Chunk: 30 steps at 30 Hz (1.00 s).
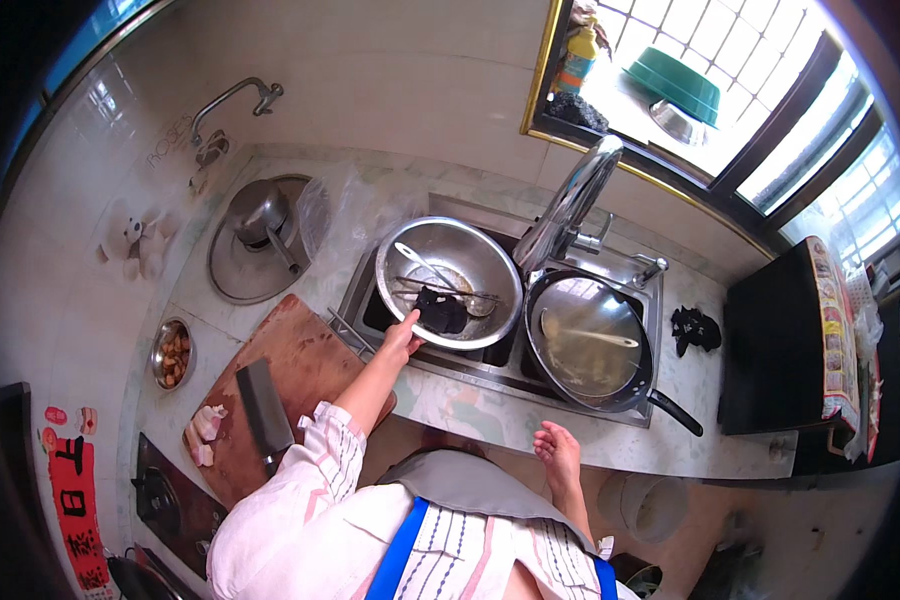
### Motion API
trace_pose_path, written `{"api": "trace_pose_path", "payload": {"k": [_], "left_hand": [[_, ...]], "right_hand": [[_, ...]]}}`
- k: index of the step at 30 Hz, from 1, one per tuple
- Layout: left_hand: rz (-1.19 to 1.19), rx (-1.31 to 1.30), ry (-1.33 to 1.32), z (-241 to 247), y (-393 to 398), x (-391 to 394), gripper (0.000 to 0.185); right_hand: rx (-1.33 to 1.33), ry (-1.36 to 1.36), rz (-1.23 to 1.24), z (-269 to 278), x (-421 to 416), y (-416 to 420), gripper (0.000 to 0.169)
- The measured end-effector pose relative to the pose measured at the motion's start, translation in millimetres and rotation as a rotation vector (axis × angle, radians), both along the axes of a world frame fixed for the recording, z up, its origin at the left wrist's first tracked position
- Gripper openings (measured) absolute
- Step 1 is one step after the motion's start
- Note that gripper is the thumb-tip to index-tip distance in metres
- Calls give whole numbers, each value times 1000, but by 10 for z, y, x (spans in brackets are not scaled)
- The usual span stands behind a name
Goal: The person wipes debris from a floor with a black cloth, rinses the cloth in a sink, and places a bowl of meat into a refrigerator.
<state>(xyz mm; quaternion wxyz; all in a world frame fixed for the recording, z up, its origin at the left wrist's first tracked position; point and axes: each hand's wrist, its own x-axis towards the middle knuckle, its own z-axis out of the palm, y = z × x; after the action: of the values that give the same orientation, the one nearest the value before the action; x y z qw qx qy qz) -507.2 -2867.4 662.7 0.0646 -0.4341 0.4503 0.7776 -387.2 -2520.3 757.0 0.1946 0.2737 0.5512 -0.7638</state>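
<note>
My left hand (400, 341) grips the near left rim of a stainless steel basin (495, 262), with the thumb over the edge. Inside the basin are a black cloth (441, 310), a pair of chopsticks and a ladle with a pale handle (414, 257). The basin sits over the left bowl of a double sink (356, 296). My right hand (559, 448) hangs empty before the counter edge, fingers loosely bent. Above and right of it, a wok (579, 300) rests over the right sink bowl, holding cloudy water and a light-handled utensil (604, 337).
A chrome faucet (570, 199) arches over the sink. At left, a cleaver (264, 401) and raw meat (205, 431) lie on a wooden cutting board (307, 352). A saucepan (257, 210) rests on a large lid (232, 270). The wok's handle (676, 412) overhangs the counter. A black cloth-like item (695, 330) lies right.
</note>
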Motion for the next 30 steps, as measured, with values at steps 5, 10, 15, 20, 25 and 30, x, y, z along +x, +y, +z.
{"api": "trace_pose_path", "payload": {"k": [5,10,15,20,25,30], "left_hand": [[-47,9,-18,-124,5,30,33],[-68,43,-14,-251,-53,112,33],[-41,70,-22,-190,-132,260,51],[8,60,106,115,-11,649,45],[2,41,130,491,239,1342,33],[53,-49,68,659,409,2070,35]], "right_hand": [[0,-2,9,3,-19,-52,23],[8,9,70,-36,-16,-56,24],[-6,22,133,-96,-28,-45,24],[-28,-3,200,-151,-96,-144,21],[-41,7,391,-162,-176,-326,23],[-74,6,560,-189,-239,-557,21]]}}
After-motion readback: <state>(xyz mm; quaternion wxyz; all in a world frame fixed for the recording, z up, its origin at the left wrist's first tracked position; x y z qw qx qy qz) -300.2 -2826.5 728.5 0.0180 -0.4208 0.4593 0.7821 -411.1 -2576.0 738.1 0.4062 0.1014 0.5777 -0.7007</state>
